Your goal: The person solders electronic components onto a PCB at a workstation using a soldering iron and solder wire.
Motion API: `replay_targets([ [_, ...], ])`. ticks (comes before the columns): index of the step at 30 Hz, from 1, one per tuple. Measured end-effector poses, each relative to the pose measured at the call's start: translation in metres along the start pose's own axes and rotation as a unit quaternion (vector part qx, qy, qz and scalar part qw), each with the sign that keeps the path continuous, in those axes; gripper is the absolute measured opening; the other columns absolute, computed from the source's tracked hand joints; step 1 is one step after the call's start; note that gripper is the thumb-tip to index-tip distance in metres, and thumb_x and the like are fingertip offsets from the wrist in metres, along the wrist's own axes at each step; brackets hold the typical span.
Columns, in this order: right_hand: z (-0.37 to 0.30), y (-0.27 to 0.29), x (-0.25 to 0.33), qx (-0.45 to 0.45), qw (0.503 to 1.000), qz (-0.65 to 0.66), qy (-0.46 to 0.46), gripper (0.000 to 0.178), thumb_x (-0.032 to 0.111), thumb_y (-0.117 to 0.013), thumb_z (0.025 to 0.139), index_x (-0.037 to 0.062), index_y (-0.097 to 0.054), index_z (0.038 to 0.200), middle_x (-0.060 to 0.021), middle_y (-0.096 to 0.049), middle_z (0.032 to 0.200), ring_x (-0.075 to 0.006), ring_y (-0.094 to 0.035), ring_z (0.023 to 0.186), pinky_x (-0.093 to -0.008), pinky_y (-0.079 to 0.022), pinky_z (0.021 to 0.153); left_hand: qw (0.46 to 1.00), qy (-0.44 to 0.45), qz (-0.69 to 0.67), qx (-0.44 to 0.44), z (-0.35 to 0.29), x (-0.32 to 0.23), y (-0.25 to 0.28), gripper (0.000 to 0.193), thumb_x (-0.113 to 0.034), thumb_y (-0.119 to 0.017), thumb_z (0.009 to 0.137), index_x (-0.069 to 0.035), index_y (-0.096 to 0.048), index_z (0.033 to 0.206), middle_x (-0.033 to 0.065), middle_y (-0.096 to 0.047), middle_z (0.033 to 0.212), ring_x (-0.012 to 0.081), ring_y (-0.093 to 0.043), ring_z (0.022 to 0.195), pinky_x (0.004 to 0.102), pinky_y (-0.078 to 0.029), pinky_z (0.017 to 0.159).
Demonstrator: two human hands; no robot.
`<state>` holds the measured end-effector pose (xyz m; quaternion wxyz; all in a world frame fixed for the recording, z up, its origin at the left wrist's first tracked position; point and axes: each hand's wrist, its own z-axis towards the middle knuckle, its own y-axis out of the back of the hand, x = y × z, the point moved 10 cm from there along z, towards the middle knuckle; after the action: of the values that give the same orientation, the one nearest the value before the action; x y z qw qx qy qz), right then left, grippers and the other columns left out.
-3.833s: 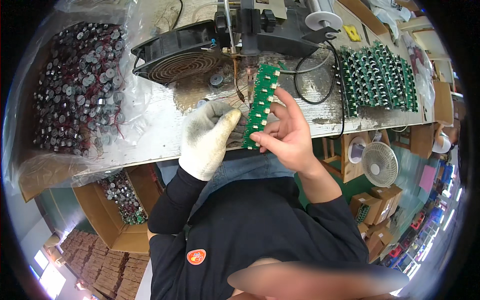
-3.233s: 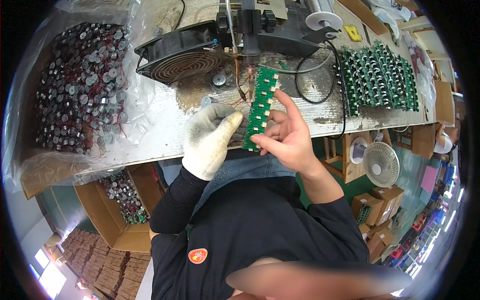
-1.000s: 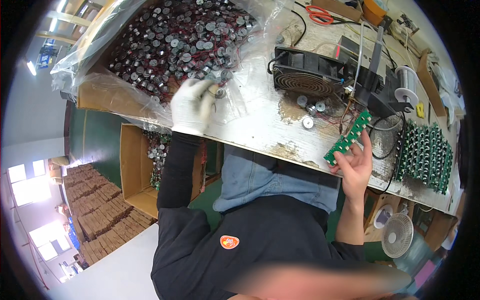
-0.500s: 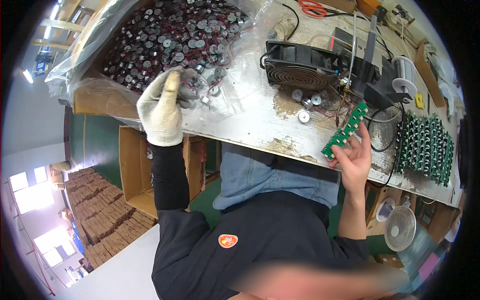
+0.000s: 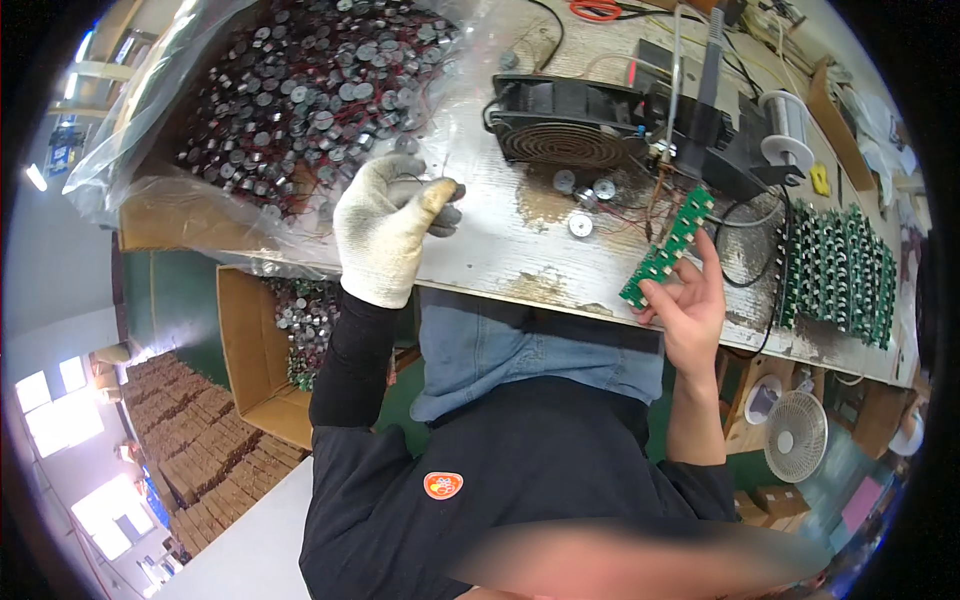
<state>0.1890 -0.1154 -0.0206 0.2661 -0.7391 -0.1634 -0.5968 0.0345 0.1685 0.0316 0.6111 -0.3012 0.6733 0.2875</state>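
My right hand grips a narrow green circuit board by its lower end, thumb on top and fingers beneath. The strip is tilted and carries small white connectors. My left hand, in a white knitted glove with grey fingertips, hovers over the table with fingers curled and thumb pressed in. Whatever those fingers hold, if anything, is hidden. Beside it lies a heap of small round metal parts with red wires in a plastic-lined carton. Three or so similar round parts lie on the table near the board.
A black fan stands at the table's back, beside a stand with a solder wire spool. Rows of green boards lie at the right. An open carton with more parts sits below the table's left edge. A cable loops near my right hand.
My left hand has moved right, away from the heap, and its fingers have turned to the right. My right hand still holds the board. The whole view has shifted slightly.
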Motion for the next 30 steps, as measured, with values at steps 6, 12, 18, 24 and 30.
replay_targets([
  [6, 0.001, -0.001, -0.004, 0.0, 1.0, 0.014, -0.016, 0.08, -0.011, -0.063, 0.081, -0.0007, -0.018, 0.146, -0.0188, -0.06, 0.106, -0.0148, -0.066, 0.071, -0.0219, -0.053, 0.054, 0.999, -0.005, 0.024, 0.048, -0.009, 0.004, -0.035, 0.014, -0.001, -0.069, 0.085, 0.008, -0.064, 0.093, 0.0105, -0.068, 0.08, 0.0134, -0.066, 0.066, 0.0229, -0.052, 0.06],
  [12, 0.0, 0.0, -0.003, 0.002, 1.0, 0.013, -0.018, 0.08, -0.011, -0.064, 0.081, -0.0006, -0.018, 0.146, -0.0177, -0.06, 0.105, -0.0141, -0.065, 0.071, -0.0222, -0.054, 0.055, 0.921, -0.276, 0.266, 0.066, -0.018, -0.021, -0.058, 0.021, 0.003, -0.062, 0.087, 0.004, -0.065, 0.108, 0.0121, -0.068, 0.092, 0.0161, -0.065, 0.081, 0.0254, -0.052, 0.071],
  [18, -0.001, 0.004, -0.004, -0.005, 1.0, 0.026, -0.017, 0.081, -0.011, -0.065, 0.081, 0.0, -0.018, 0.146, -0.0163, -0.058, 0.103, -0.0147, -0.065, 0.072, -0.0229, -0.054, 0.055, 0.854, -0.326, 0.389, 0.119, -0.039, -0.013, -0.096, 0.03, 0.006, -0.06, 0.085, -0.001, -0.064, 0.114, 0.014, -0.064, 0.094, 0.021, -0.064, 0.082, 0.0263, -0.05, 0.072],
  [24, -0.001, 0.001, -0.003, 0.017, 0.999, 0.026, -0.027, 0.08, -0.01, -0.064, 0.081, 0.0015, -0.019, 0.146, -0.0172, -0.059, 0.105, -0.0153, -0.066, 0.071, -0.023, -0.054, 0.056, 0.977, 0.019, 0.131, 0.168, -0.04, 0.047, -0.108, 0.025, 0.0, -0.068, 0.084, 0.007, -0.065, 0.108, 0.0091, -0.069, 0.088, 0.0098, -0.063, 0.078, 0.0216, -0.05, 0.071],
  [30, -0.004, 0.0, -0.001, 0.023, 0.998, 0.035, -0.038, 0.081, -0.009, -0.065, 0.082, 0.0038, -0.019, 0.148, -0.0167, -0.059, 0.108, -0.0138, -0.065, 0.075, -0.0228, -0.053, 0.055, 0.973, -0.073, 0.111, 0.191, -0.045, 0.033, -0.126, 0.016, -0.005, -0.07, 0.081, 0.002, -0.07, 0.096, 0.0117, -0.068, 0.079, 0.0148, -0.064, 0.069, 0.0255, -0.049, 0.064],
])
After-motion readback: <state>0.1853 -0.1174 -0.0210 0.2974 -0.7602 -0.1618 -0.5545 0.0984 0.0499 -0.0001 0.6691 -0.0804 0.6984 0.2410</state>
